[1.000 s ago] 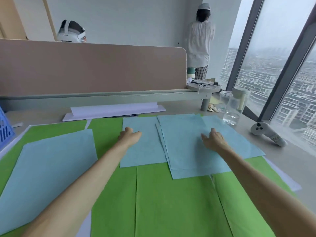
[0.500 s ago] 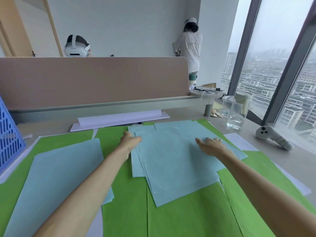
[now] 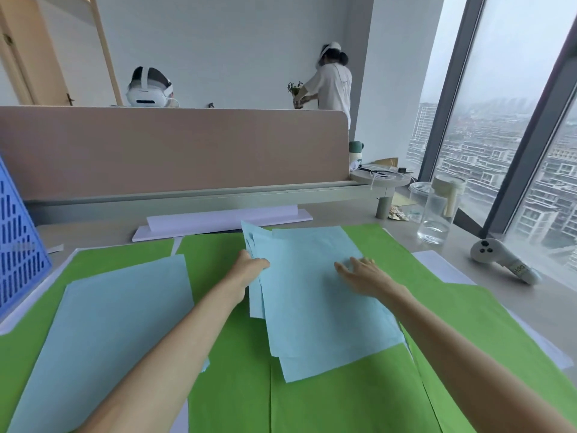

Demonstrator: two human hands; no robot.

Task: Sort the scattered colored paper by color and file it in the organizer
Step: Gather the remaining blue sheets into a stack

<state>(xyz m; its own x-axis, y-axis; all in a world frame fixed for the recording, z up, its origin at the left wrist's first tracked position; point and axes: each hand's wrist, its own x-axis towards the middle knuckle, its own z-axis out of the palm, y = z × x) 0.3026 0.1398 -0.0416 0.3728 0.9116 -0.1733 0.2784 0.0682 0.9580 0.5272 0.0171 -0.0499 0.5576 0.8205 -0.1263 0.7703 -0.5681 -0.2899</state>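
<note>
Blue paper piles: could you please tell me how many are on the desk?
2. A lone blue sheet lies at left; a blue stack lies in the middle, left hand holding its edge, right hand flat on top. Further sheets may be hidden.

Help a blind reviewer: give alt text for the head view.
A left hand grips a blue stack by its left edge while the right hand lies flat on top. Green sheets lie beneath, a lone blue sheet and organizer to the left.

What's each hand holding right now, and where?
Left hand grips the light-blue paper stack by its left edge; right hand only presses flat on top, holding nothing.
</note>
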